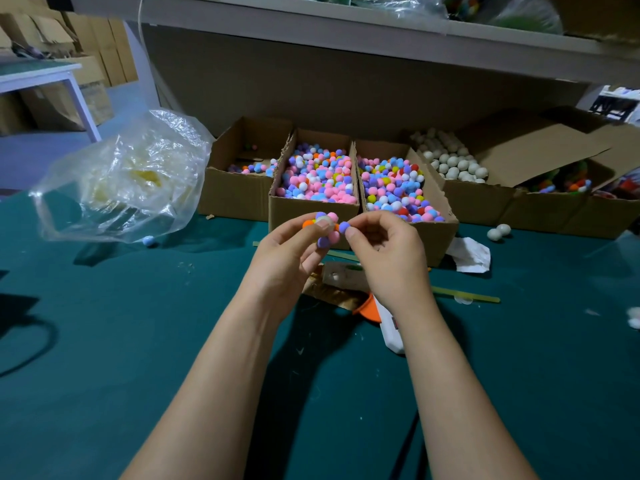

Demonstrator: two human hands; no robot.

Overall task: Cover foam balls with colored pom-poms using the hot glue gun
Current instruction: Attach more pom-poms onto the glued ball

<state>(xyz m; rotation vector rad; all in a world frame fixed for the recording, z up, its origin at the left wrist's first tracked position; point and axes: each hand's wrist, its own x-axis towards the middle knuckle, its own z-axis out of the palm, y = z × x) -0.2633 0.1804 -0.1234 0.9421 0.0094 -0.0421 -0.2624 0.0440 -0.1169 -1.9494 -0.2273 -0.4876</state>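
My left hand (289, 252) holds a foam ball (325, 224) partly covered with orange, pink and purple pom-poms, lifted above the green table. My right hand (384, 249) pinches a single purple pom-pom (344, 227) right beside the ball's bare side, touching or nearly touching it. The white hot glue gun (388, 322) with an orange nozzle lies on the table under my right wrist, mostly hidden. Behind my hands stand two cardboard boxes of mixed pom-poms (320, 174) (394, 188), and a box of plain white foam balls (453, 161) sits further right.
A crumpled clear plastic bag (124, 178) lies at the left of the table. Two loose foam balls (498, 232) and a white paper scrap (471, 254) sit at the right. A thin green stick (464, 294) and a cardboard piece (332, 285) lie under my hands. A black cord (31, 355) curls at the left edge.
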